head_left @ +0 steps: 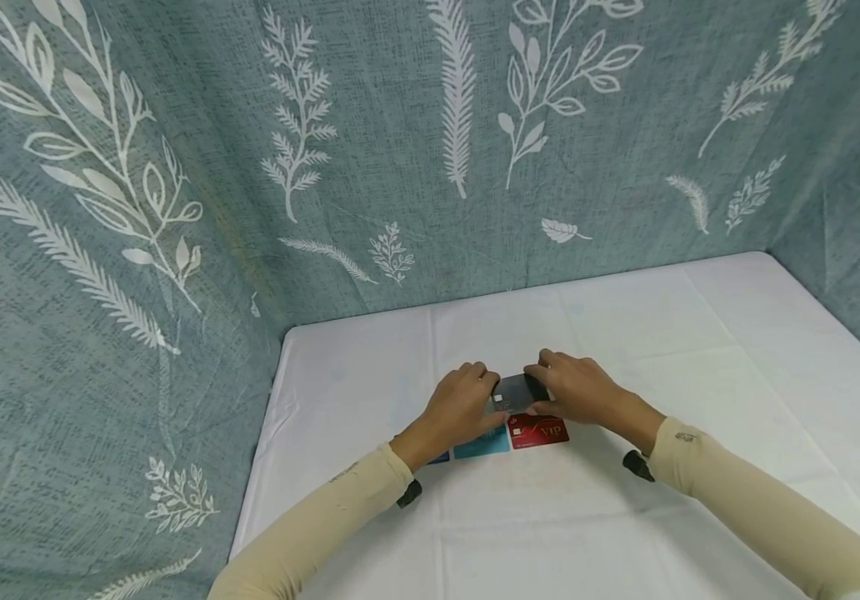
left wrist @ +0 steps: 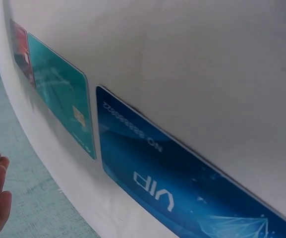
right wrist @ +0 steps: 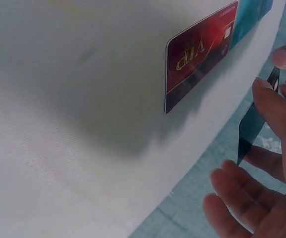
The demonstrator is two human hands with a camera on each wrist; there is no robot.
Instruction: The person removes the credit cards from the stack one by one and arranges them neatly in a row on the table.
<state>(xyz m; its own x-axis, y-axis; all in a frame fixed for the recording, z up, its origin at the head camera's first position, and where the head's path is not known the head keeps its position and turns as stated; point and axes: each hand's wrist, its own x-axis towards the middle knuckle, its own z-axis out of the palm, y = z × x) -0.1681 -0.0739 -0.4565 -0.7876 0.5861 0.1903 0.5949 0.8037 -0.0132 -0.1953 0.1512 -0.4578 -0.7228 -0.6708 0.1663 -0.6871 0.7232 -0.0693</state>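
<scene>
Both hands hold a dark grey bank-style card raised over the white table. The left hand pinches its left end, thumb at the lower corner and fingers at the upper one. At the other end, the right hand grips it between thumb and fingers; the right wrist view shows this dark card nearly edge-on. Below it lies a red VIP card. Left of that come a teal card, then a blue VIP card, mostly hidden by the left hand in the head view.
The table has a white, creased cloth. A blue-green curtain with white leaf prints hangs behind it and along both sides. Small black pieces show beneath both wrists.
</scene>
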